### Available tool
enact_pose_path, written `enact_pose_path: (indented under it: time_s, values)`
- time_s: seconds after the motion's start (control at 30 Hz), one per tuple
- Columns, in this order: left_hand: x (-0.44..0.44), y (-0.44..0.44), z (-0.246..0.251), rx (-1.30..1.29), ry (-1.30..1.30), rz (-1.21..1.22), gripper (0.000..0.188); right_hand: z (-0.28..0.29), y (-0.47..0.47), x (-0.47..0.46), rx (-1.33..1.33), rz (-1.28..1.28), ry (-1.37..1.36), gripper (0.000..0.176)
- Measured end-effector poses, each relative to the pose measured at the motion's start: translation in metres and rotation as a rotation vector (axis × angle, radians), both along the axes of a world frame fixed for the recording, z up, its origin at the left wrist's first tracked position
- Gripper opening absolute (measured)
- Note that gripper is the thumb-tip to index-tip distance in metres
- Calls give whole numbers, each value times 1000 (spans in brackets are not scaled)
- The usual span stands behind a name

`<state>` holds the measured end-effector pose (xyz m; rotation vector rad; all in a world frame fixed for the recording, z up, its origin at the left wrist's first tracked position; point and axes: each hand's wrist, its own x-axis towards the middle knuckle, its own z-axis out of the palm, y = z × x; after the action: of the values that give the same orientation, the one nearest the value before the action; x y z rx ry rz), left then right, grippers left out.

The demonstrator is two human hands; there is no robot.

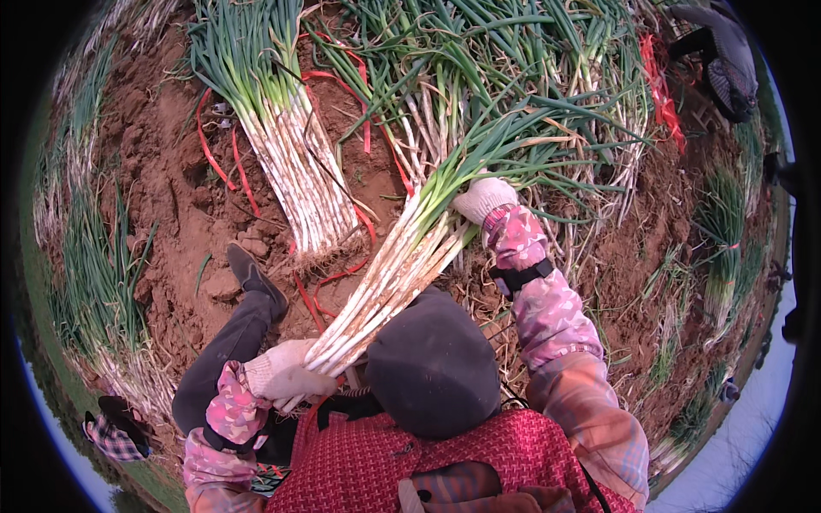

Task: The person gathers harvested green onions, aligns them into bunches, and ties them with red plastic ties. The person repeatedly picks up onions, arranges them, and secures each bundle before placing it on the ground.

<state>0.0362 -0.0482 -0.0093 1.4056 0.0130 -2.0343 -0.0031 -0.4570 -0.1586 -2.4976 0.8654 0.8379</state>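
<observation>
A bunch of long green onions [378, 288] lies slantwise across my front, white stalks toward my lap and green leaves toward the upper right. Around its white root ends my left hand [292, 372], in a pale knit glove, is closed. My right hand [485, 197], gloved alike, is at the leaf end, partly behind the leaves; its fingers are hidden, so its hold cannot be told. Beyond my knee, a larger bundle of green onions [298, 173] rests on the soil with its roots nearest me. Red plastic strapping [340, 276] runs around and beneath that bundle.
A broad heap of loose green onions [442, 83] spreads ahead and to the right. Red straps [660, 90] lie at its far side, near a bent-over person [725, 64]. More onions [102, 282] lie at left, and a tied bundle [721, 263] is at right. My shoe [256, 279] rests on clods.
</observation>
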Motion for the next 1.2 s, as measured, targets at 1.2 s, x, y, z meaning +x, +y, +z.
enact_pose_path:
  time_s: [1.2]
  values:
    - [35, 32, 47, 350, -31, -305, 27, -4, 18, -3, -181, 163, -258, 59]
